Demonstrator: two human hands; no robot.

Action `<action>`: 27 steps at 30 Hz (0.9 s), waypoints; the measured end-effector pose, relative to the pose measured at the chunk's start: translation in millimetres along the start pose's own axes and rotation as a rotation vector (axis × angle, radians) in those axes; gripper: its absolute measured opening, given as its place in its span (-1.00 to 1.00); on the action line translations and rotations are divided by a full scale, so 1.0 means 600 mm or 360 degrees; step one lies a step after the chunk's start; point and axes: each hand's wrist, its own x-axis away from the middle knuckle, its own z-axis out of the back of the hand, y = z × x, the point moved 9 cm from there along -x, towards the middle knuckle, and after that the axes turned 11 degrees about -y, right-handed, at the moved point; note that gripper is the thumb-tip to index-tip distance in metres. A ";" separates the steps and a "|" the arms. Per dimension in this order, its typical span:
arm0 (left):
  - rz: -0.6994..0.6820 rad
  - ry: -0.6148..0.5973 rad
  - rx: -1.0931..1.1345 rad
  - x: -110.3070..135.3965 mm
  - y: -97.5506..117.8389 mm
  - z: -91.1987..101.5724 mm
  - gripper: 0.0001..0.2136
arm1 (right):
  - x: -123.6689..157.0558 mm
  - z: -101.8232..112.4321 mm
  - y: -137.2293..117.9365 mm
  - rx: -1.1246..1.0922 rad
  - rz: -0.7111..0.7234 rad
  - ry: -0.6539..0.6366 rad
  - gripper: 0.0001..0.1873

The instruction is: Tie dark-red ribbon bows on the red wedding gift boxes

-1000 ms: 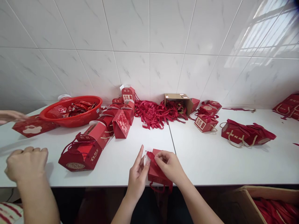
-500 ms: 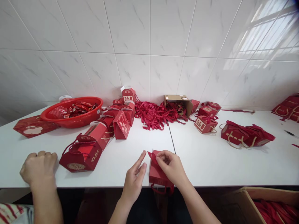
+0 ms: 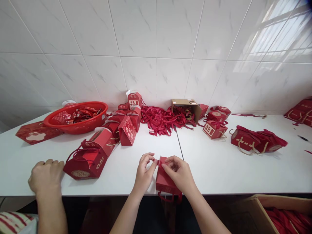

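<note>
A small red gift box (image 3: 165, 180) lies at the table's front edge between my hands, with a red cord hanging below it. My left hand (image 3: 144, 174) is at the box's far left side, thumb and fingers pinched on the end of a red ribbon (image 3: 157, 162). Over the top of the box is my right hand (image 3: 180, 174), its fingertips closed on what looks like the same ribbon; the fingers partly hide it. A heap of loose red ribbons (image 3: 159, 119) lies farther back, against the wall.
Several red gift boxes (image 3: 85, 162) line the left side, beside a red basket (image 3: 58, 125) of wrapped sweets. Another person's fist (image 3: 46, 175) rests at far left. More boxes (image 3: 246, 139) stand right. A cardboard carton (image 3: 260, 211) of red material sits below the table.
My left hand has moved up and right, closing from open fingers onto the ribbon end. My right hand has barely moved. The other person's fist has shifted slightly right.
</note>
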 end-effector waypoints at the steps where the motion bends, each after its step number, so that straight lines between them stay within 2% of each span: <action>1: 0.0016 0.0014 -0.0066 0.002 -0.008 0.004 -0.84 | 0.000 0.001 0.001 -0.0020 0.0008 0.0022 -0.78; 4: 0.0130 0.0120 -0.0307 0.014 -0.043 0.030 -0.88 | 0.010 0.018 -0.008 -0.0097 0.0188 0.0175 -0.79; 8: 0.0385 0.0354 -0.0564 0.035 -0.089 0.095 -0.92 | 0.060 0.081 -0.021 -0.0104 0.0550 0.0650 -0.87; 10: 0.0445 0.0434 -0.0598 0.037 -0.098 0.119 -0.96 | 0.081 0.108 -0.004 -0.0090 0.0530 0.0786 -0.85; 12: 0.0407 0.0432 -0.0557 0.030 -0.093 0.123 -0.93 | 0.088 0.119 0.023 -0.0095 0.0370 0.0762 -0.78; 14: 0.0291 0.0311 -0.0439 0.014 -0.075 0.100 -0.84 | 0.084 0.114 0.053 -0.0097 0.0159 0.0639 -0.70; 16: 0.0168 0.0110 -0.0282 -0.001 -0.050 0.056 -0.78 | 0.076 0.098 0.072 -0.0094 0.0005 0.0474 -0.65; 19: 0.0027 -0.0215 0.0020 -0.010 -0.012 -0.020 -0.77 | 0.063 0.071 0.077 -0.0017 -0.0076 0.0304 -0.59; 21: -0.0033 -0.0318 0.0113 -0.008 0.005 -0.051 -0.80 | 0.056 0.063 0.074 0.0083 -0.0100 0.0301 -0.55; 24: 0.0024 -0.0363 0.0103 -0.004 0.002 -0.060 -0.79 | 0.045 0.062 0.075 0.0102 -0.0108 0.0281 -0.51; 27: 0.0163 -0.0435 0.0268 -0.006 -0.028 -0.046 -0.75 | 0.033 0.069 0.083 -0.0106 -0.0069 0.0148 -0.50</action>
